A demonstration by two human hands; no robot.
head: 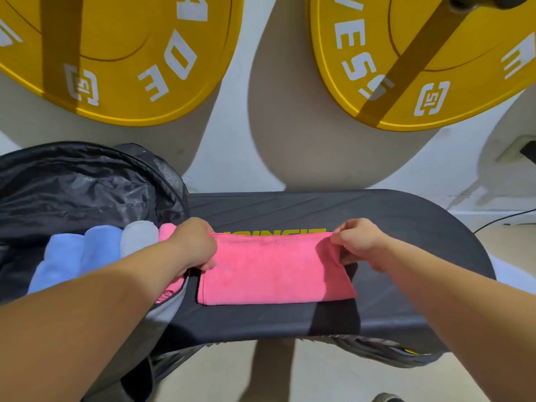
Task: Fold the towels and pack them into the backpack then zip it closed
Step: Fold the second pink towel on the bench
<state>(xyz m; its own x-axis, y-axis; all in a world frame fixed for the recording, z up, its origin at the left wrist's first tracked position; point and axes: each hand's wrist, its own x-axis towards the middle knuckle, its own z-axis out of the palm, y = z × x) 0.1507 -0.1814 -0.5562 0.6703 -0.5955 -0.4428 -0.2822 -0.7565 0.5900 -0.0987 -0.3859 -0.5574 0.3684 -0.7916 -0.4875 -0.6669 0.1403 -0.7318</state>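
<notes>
- Here, in the head view, a folded pink towel (272, 271) lies flat on a black padded bench (406, 221), at the centre of the frame.
- The left hand (194, 245) grips the towel's left edge, with its fingers curled round the cloth.
- The right hand (359, 242) pinches the towel's upper right corner between thumb and fingers; that corner is raised a little off the bench, and the cloth below it hangs in a slanted fold.
- The towel's upper edge runs straight between the two hands and covers the lower part of yellow lettering printed on the bench.
- An open black backpack (87, 181) lies at the left of the frame, touching the bench's left end, with its shiny lining showing.
- Inside it, rolled towels sit side by side: two blue towels (58, 256), a grey towel (137, 237) and another pink one (166, 232), the last partly hidden behind the left wrist.
- Two yellow weight plates (121, 53) with white lettering hang against the white wall, across the top of the frame.
- A dark cable (504, 217) runs along the floor at the right edge.
</notes>
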